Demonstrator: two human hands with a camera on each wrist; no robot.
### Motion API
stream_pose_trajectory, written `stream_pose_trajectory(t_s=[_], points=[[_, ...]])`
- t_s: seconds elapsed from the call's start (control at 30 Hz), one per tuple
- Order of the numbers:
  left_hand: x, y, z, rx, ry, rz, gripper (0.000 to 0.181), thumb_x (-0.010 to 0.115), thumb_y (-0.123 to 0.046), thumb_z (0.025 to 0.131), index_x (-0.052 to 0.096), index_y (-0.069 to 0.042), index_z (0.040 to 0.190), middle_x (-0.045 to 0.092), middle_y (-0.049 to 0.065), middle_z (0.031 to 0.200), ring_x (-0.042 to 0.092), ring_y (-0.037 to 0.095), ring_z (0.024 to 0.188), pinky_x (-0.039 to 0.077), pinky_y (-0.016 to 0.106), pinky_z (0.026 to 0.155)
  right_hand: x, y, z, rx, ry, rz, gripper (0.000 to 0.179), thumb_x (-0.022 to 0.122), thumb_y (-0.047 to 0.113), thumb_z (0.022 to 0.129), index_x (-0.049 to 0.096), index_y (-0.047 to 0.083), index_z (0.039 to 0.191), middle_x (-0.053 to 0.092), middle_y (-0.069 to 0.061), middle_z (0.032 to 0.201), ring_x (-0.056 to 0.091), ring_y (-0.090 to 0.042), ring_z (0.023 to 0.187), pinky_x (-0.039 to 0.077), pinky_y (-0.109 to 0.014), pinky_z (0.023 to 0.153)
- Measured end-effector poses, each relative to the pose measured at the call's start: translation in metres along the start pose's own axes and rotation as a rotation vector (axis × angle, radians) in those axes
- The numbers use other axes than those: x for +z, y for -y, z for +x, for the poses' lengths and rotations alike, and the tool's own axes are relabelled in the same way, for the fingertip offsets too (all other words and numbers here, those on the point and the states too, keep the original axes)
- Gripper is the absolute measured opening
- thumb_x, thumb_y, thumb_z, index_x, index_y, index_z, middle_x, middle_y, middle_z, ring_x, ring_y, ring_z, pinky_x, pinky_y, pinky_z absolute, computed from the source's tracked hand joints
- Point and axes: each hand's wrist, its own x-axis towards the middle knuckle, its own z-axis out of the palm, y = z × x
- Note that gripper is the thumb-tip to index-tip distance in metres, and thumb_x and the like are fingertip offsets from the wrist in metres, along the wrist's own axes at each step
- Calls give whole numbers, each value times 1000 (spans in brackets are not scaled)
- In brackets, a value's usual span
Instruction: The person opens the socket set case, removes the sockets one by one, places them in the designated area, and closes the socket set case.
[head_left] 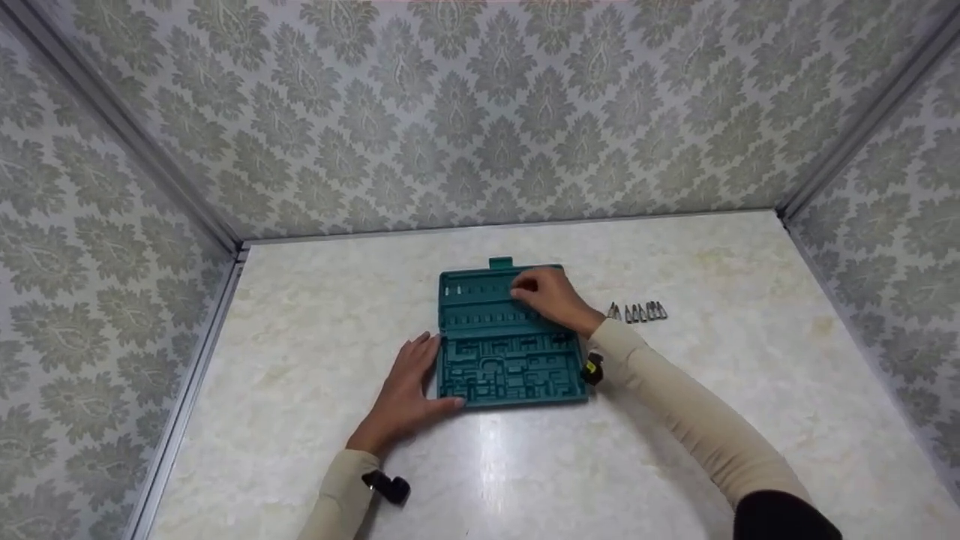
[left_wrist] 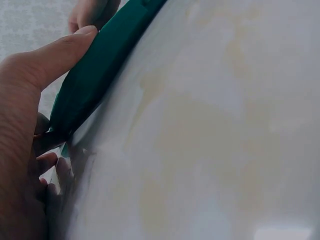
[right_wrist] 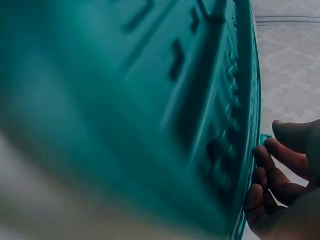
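A green plastic tool case [head_left: 517, 371] lies unfolded on the table, its lid toward the back wall. My left hand [head_left: 409, 386] holds the case's near left corner, thumb on the front edge and fingers along the left side; the left wrist view shows that thumb [left_wrist: 75, 47] on the green rim. Over the right part of the lid is my right hand [head_left: 551, 296], fingers bent. In the right wrist view its thumb and index fingertips [right_wrist: 270, 142] stand apart, with nothing visible between them. Two small light pieces [head_left: 453, 290] sit in the lid's upper left slots.
Several small metal pieces, pointed at one end, [head_left: 637, 312] stand or lie in a row on the table right of the case, beside the right wrist. A latch tab [head_left: 501, 262] sticks out at the lid's far edge. Patterned walls [head_left: 457, 112] enclose the table [head_left: 322, 300].
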Motion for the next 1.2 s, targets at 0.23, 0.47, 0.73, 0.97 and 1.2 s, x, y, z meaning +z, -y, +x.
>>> stream_pose_trajectory(t_s=[0.23, 0.47, 0.73, 0.97, 1.2], points=[[-2, -2, -2, -10, 2, -8, 122, 87, -67, 82, 27, -17, 177, 22, 8, 183, 10, 38, 170, 15, 62, 134, 18, 17, 27, -34, 53, -17, 25, 69, 12, 110, 78, -4, 127, 76, -19, 122, 72, -33, 111, 59, -52, 100], [-2, -2, 3, 12, 10, 12, 124, 85, -71, 82, 26, -17, 177, 24, 9, 183, 9, 37, 170, 14, 61, 135, 31, 27, 45, -53, 84, -13, 26, 70, 10, 109, 77, -5, 129, 77, -21, 125, 73, -35, 113, 59, -53, 102], [-2, -1, 3, 9, 10, 6, 125, 85, -73, 81, 26, -18, 177, 23, 8, 183, 9, 36, 170, 15, 61, 135, 54, 34, 62, -3, 56, -1, 24, 72, 8, 107, 79, -5, 125, 78, -19, 121, 74, -34, 112, 60, -51, 101], [-3, -1, -1, -8, 16, 14, 125, 84, -73, 81, 25, -19, 177, 23, 7, 183, 10, 37, 170, 16, 63, 134, 67, 37, 63, 20, 41, 8, 24, 72, 5, 107, 78, -8, 125, 78, -22, 116, 75, -35, 107, 55, -53, 111], [-4, -2, -3, -9, 21, 6, 124, 84, -74, 82, 25, -20, 177, 23, 8, 183, 10, 37, 170, 16, 64, 134, 73, 37, 61, -5, 40, 10, 22, 68, 1, 108, 79, -8, 125, 78, -24, 108, 71, -35, 92, 59, -53, 94]])
